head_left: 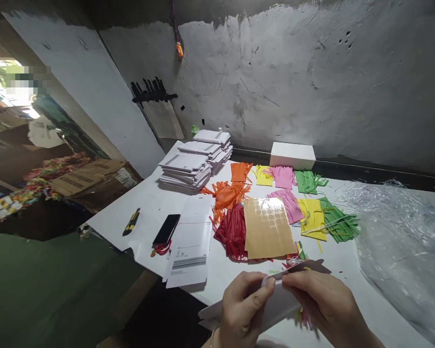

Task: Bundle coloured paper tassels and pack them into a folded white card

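Note:
Near the front edge of the table, a folded white paper packet (280, 305) is held up between both hands. My left hand (243, 307) grips its left part, thumb on top near the upper edge. My right hand (324, 300) pinches the same edge a little to the right, with fingertips close to the left thumb. Just beyond the hands lies a tan sheet of round clear stickers (268, 229), part of its stickers gone. It partly covers a bundle of dark red paper fringe (232, 234). Colourful fringe scraps show partly behind the packet.
Fringed paper bundles in orange (226, 195), yellow (312, 220), pink (283, 177) and green (339, 222) lie beyond. Stacked white packets (184, 169), printed sheets (188, 246), a phone (166, 229) and a yellow cutter (131, 222) are left. A clear plastic bag (395, 251) lies right.

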{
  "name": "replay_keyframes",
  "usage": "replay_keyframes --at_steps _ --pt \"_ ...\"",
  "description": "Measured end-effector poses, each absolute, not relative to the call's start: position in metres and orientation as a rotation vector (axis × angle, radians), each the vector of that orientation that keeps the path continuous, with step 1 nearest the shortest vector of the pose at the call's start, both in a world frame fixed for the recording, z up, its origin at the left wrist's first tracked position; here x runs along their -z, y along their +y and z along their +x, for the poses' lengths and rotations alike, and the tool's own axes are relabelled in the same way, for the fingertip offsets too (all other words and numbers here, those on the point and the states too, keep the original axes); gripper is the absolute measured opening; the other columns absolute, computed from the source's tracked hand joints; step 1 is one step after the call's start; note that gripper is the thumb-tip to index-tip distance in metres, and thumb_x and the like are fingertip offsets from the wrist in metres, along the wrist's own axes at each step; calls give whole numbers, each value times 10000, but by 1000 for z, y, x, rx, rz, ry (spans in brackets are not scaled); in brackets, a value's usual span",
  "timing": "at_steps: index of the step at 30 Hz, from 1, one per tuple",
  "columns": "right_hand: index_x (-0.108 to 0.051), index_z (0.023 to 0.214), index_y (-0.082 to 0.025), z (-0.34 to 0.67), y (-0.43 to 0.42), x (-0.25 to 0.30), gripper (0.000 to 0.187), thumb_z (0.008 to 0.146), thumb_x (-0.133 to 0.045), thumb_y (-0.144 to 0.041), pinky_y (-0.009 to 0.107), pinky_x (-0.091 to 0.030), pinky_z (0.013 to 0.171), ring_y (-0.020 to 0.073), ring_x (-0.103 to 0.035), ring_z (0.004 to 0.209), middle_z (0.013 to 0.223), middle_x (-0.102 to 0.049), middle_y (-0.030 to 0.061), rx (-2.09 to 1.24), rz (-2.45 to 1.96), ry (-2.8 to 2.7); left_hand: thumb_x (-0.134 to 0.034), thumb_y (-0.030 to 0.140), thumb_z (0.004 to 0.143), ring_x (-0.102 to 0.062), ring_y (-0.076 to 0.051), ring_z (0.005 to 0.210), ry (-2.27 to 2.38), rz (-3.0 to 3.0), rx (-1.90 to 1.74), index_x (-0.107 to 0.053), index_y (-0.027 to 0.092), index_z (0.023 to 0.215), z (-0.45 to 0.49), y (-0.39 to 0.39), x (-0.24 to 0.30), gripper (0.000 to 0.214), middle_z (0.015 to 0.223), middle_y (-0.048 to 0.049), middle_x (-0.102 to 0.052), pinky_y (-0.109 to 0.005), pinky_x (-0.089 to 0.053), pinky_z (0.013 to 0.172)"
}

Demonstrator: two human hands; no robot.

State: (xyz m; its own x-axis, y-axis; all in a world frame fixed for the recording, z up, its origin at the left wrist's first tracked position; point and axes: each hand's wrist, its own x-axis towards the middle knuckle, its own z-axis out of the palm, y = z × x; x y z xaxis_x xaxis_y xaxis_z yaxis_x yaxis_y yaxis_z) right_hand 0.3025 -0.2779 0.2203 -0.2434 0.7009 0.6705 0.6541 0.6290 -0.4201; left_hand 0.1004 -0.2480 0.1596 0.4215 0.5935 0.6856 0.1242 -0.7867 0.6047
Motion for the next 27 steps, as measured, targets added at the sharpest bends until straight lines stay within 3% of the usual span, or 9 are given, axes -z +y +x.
replay_keyframes --at_steps 6,9,12,15,18,27 --pt "-656 998 -221 306 -283 -217 152 941 -536 -149 239 -519 616 142 -645 720 815 -667 34 0 -1204 -2030 -510 34 928 -657 -197 944 600 2240 -1334 -585 152 1329 101 -249 -166 425 1049 -144 -640 -295 -588 776" --pt "-690 923 -261 310 -283 -224 160 927 -559 -168 362 -501 788 223 -636 952 1004 -670 83 278 -1233 -2016 -515 6 915 -649 -197 949 593 2245 -1304 -578 140 1331 101 -249 -169 441 1048 -148 -639 -302 -585 775" --pt "-668 901 -248 314 -279 -233 148 935 -551 -165 421 -423 960 241 -595 1135 1109 -694 58 262 -1127 -2124 -518 16 921 -649 -200 955 565 2257 -1316 -579 140 1323 102 -249 -170 426 1051 -151 -644 -308 -588 771" --pt "-622 929 -222 314 -276 -239 117 961 -529 -158 345 -445 916 150 -662 896 904 -726 3 47 -1047 -2170 -516 37 931 -658 -202 963 563 2271 -1331 -591 151 1302 102 -249 -171 395 1057 -148 -656 -309 -595 775" --pt "-613 903 -231 312 -274 -240 127 953 -540 -140 342 -448 881 118 -637 717 795 -698 -26 -65 -1079 -2122 -521 38 927 -672 -192 951 587 2251 -1337 -616 165 1255 105 -249 -175 365 1047 -134 -669 -292 -601 777" --pt "-584 877 -225 308 -275 -235 157 927 -531 -87 382 -415 914 135 -584 698 756 -634 -30 -238 -1119 -2028 -613 15 867 -665 -164 865 684 2035 -1347 -666 173 989 116 -248 -183 206 942 -72 -670 -264 -584 736"
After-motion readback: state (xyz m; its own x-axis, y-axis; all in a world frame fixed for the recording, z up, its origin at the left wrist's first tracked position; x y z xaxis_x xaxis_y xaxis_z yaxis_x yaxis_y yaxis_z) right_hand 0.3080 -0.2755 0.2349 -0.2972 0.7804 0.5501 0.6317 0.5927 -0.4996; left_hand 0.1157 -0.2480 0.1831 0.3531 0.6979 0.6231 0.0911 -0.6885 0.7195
